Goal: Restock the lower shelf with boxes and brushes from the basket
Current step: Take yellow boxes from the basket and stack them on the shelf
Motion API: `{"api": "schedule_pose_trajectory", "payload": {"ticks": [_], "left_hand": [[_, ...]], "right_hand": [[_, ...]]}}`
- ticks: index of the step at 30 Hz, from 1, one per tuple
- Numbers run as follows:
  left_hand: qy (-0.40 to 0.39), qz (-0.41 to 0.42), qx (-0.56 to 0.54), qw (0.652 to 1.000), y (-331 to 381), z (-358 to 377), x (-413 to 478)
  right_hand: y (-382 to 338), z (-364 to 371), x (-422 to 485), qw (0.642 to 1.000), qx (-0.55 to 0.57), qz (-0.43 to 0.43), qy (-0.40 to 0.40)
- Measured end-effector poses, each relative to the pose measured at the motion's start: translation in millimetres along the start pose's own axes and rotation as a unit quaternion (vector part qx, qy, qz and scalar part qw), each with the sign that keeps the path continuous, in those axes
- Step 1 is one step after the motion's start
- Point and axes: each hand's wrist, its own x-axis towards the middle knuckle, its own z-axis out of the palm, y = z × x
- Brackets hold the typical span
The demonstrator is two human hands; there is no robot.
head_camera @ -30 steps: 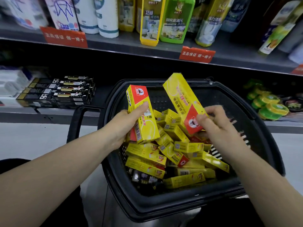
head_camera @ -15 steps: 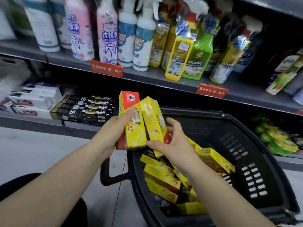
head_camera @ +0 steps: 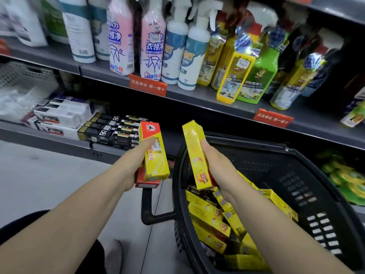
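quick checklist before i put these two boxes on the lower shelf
1. Left hand grips the left yellow box: ok, thumb across its front.
2. Right hand grips the right yellow box: ok.
3. Only one box in the left hand: cannot tell, a red edge shows behind it.
4. Free spot on the lower shelf right of the black boxes: cannot tell, too dark.
5. Stock left in the basket: ok, many yellow boxes.
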Motion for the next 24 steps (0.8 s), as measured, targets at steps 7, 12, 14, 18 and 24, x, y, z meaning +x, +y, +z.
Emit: {"api": "schedule_pose_trajectory", "payload": {"ticks": [7,12,14,18,24], "left_hand": [[-0.017,-0.015,0.004,1.0,-13,22,3],[-0.042,-0.024,-0.011,0.999,-12,35,13],[-0.04,-0.026,-0.016,0.999,-8,28,20],[0.018,-0.018,0.007,1.0,2,-7,43],[0.122,-0.008,0.017,0.992,16,-61,72]], "right_hand": [[-20,-25,25,0.994,0.11,-0.012,0.004],[-32,-38,48,0.998,0.018,-0.06,-0.029],[-33,-37,60,0.997,-0.011,-0.077,-0.01],[-33,-29,88,0.995,-0.015,-0.082,0.051],[-31,8,151,0.993,-0.107,-0.053,-0.001]]}}
